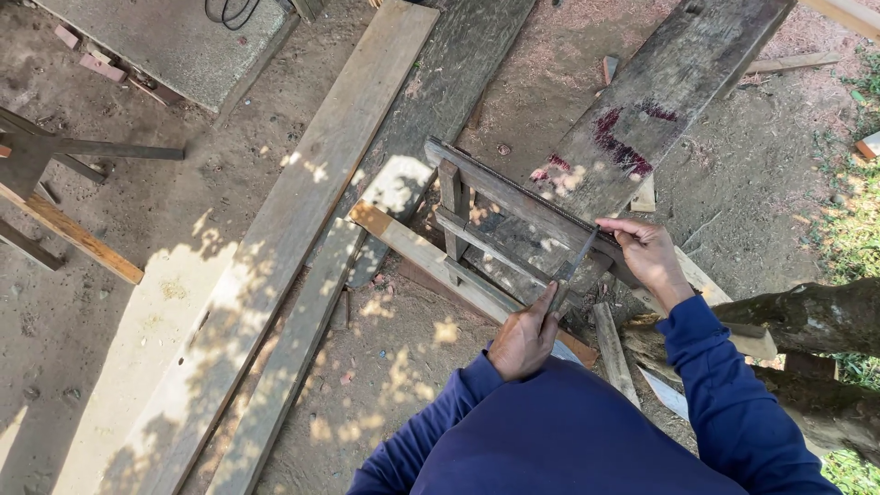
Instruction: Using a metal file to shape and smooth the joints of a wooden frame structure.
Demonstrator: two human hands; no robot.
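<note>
1. Bare dirt ground (110,275), sawdust-strewn, dappled w/ sun and shade; grass at the right edge.
2. Long pale wooden plank (302,211), lying diagonally from the top centre to the bottom left; a darker grey weathered plank (458,82) just beside it on the right.
3. Broad grey weathered board w/ red paint marks (642,119), running from the top right down toward the frame.
4. Grey concrete slab (174,41), top left, black cable on it.
5. Rough tree trunk (816,316), lower right.
6. Small weathered wooden frame of nailed slats (486,229), centre, tilted, in front of the person in dark blue sleeves; its near end sits between both hands.
7. Left hand (524,339): closed around the lower end of a thin dark flat metal tool (573,266), thumb up along it; exact tool type unclear.
8. Right hand (649,258): fingers curled over the frame's top slat, next to the tool's upper end.
9. Short wood offcuts (612,353) on the ground near the hands.
</note>
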